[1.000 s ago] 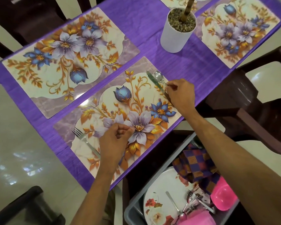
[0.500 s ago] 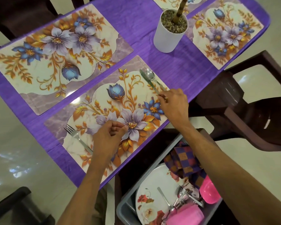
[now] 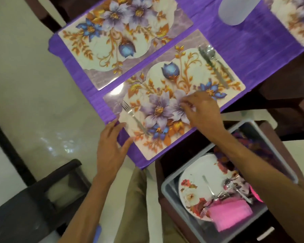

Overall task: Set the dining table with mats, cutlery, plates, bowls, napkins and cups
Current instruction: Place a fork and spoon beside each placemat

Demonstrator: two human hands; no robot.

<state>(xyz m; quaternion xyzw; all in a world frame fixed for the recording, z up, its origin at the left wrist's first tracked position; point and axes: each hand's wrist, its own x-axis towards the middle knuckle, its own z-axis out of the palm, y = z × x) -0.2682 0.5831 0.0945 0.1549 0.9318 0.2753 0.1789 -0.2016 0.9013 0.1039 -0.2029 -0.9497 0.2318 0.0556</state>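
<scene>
In the head view I took the near mat (image 3: 174,102) as my landmark; it lay on the purple cloth (image 3: 235,50) that covered the table. A fork (image 3: 134,116) lay on the left end of this mat, with its tines pointing away from me. On the right end of the same mat a knife (image 3: 212,65) and a spoon (image 3: 218,62) lay side by side, almost touching each other.

My left hand (image 3: 112,148) was at the left corner of the near mat, on the cloth, just beside the fork handle. Its fingers were spread and rather straight, and it grasped nothing. My right hand (image 3: 202,111) was over the middle of the mat, above the large printed flowers. Its fingertips were bent toward the mat, but the picture was blurred there, so I could not tell if they pinched something.

A second mat (image 3: 123,35) lay beyond the near mat, and a white pot (image 3: 235,11) stood beyond its right end. Below the right end of the near mat, off the table, a grey tub (image 3: 168,190) held a flowered plate (image 3: 197,183), some cutlery (image 3: 230,188), and something pink (image 3: 230,214).
</scene>
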